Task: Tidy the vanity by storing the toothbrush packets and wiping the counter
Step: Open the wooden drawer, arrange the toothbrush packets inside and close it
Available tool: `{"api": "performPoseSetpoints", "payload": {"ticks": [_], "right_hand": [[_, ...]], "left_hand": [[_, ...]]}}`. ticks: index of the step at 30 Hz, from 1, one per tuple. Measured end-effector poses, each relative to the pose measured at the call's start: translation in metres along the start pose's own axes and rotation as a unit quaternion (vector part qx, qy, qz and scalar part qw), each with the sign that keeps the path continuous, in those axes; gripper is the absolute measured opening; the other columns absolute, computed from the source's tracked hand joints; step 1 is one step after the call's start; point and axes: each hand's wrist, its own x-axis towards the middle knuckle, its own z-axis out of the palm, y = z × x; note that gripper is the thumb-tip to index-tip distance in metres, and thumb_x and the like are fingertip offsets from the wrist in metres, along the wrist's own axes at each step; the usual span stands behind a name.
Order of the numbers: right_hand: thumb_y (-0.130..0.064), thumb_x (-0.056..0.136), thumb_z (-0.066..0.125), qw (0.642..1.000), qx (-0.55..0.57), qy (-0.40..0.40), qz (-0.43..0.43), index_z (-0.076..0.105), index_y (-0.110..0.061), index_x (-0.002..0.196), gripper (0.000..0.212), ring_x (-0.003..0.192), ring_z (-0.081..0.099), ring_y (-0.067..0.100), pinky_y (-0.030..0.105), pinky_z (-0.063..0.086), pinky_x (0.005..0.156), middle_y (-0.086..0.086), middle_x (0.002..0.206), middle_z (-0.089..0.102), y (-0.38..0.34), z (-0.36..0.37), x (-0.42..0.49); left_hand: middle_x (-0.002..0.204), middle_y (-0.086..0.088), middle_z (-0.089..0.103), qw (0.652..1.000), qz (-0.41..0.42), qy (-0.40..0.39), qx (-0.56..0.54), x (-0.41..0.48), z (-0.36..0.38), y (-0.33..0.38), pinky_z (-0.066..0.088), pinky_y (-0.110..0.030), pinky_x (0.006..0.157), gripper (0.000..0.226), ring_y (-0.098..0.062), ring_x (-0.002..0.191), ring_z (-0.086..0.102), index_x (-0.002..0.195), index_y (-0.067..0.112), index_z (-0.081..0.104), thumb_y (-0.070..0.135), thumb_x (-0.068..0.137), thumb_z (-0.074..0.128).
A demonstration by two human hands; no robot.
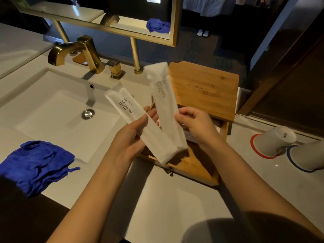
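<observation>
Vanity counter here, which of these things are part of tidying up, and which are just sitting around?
Part of the job:
- left packet, in the left hand
- right packet, in the right hand
- open wooden box
- blue cloth
- counter

Just lying about:
- two upturned cups: red-rimmed cup, blue-rimmed cup
- gold faucet
- sink

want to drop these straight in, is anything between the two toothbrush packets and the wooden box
Nothing visible blocks the way. The left hand holds one toothbrush packet, the right hand the other packet, both just above the open wooden box. Its lid stands raised behind them. The hands hide most of the box's inside.
</observation>
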Motion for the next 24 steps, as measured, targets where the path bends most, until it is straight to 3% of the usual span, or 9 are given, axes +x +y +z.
{"api": "performPoseSetpoints", "payload": {"ticks": [3, 6, 8, 10, 13, 18, 24], "right_hand": [[-0.015, 0.089, 0.057, 0.995, -0.091, 0.035, -0.016, 0.065, -0.016, 0.102, 0.015, 0.084, 0.058, 0.005, 0.019, 0.046, 0.062, -0.006, 0.093, 0.062, -0.005, -0.022, 0.006], [-0.014, 0.090, 0.055, 0.969, -0.247, 0.015, -0.021, 0.065, -0.017, 0.108, 0.020, 0.088, 0.057, 0.012, 0.032, 0.050, 0.075, -0.003, 0.098, 0.062, 0.006, -0.032, 0.010], [-0.014, 0.091, 0.053, 0.953, -0.302, -0.022, -0.012, 0.062, -0.017, 0.115, 0.025, 0.095, 0.056, 0.012, 0.025, 0.047, 0.075, -0.001, 0.112, 0.061, 0.019, -0.031, 0.010], [-0.012, 0.092, 0.051, 0.940, -0.336, -0.054, -0.012, 0.061, -0.016, 0.116, 0.026, 0.094, 0.053, 0.010, 0.016, 0.040, 0.069, 0.001, 0.119, 0.061, 0.031, -0.028, 0.010], [-0.010, 0.092, 0.050, 0.928, -0.367, -0.060, 0.002, 0.062, -0.015, 0.115, 0.027, 0.093, 0.052, 0.011, 0.019, 0.039, 0.074, 0.005, 0.119, 0.063, 0.044, -0.023, 0.009], [-0.008, 0.093, 0.048, 0.917, -0.394, -0.051, 0.027, 0.062, -0.012, 0.117, 0.028, 0.098, 0.058, 0.020, 0.024, 0.043, 0.076, 0.007, 0.118, 0.063, 0.055, -0.017, 0.004], [-0.008, 0.093, 0.048, 0.922, -0.387, 0.030, -0.004, 0.065, -0.009, 0.111, 0.025, 0.098, 0.060, 0.023, 0.025, 0.044, 0.076, 0.010, 0.112, 0.065, 0.066, -0.006, -0.001]], "left_hand": [[0.102, -0.013, 0.073, 0.999, 0.028, 0.014, 0.012, -0.008, -0.008, 0.009, 0.055, -0.040, 0.088, 0.022, -0.022, 0.096, 0.071, 0.108, 0.010, 0.061, 0.004, 0.087, 0.056], [0.106, -0.017, 0.071, 0.998, 0.054, 0.039, 0.017, -0.013, -0.016, 0.015, 0.054, -0.042, 0.089, 0.019, -0.026, 0.103, 0.068, 0.108, 0.010, 0.049, 0.011, 0.090, 0.055], [0.108, -0.019, 0.071, 0.997, 0.059, 0.046, -0.006, -0.014, -0.023, 0.018, 0.055, -0.045, 0.087, 0.035, -0.029, 0.102, 0.069, 0.121, 0.020, 0.037, 0.014, 0.091, 0.054], [0.111, -0.017, 0.070, 0.997, 0.053, 0.053, -0.011, -0.016, -0.028, 0.019, 0.057, -0.046, 0.084, 0.036, -0.029, 0.101, 0.069, 0.122, 0.020, 0.038, 0.013, 0.090, 0.053], [0.105, -0.012, 0.063, 0.996, 0.057, 0.068, 0.011, -0.019, -0.030, 0.014, 0.057, -0.046, 0.077, 0.035, -0.025, 0.099, 0.066, 0.121, 0.017, 0.043, 0.010, 0.088, 0.056], [0.109, -0.010, 0.060, 0.989, 0.081, 0.122, 0.029, -0.021, -0.032, 0.008, 0.054, -0.049, 0.081, 0.046, -0.027, 0.101, 0.062, 0.125, 0.020, 0.047, 0.007, 0.084, 0.062], [0.106, -0.008, 0.060, 0.987, 0.082, 0.133, 0.048, -0.023, -0.028, 0.002, 0.053, -0.050, 0.079, 0.032, -0.026, 0.099, 0.062, 0.113, 0.020, 0.054, 0.009, 0.084, 0.063]]}}
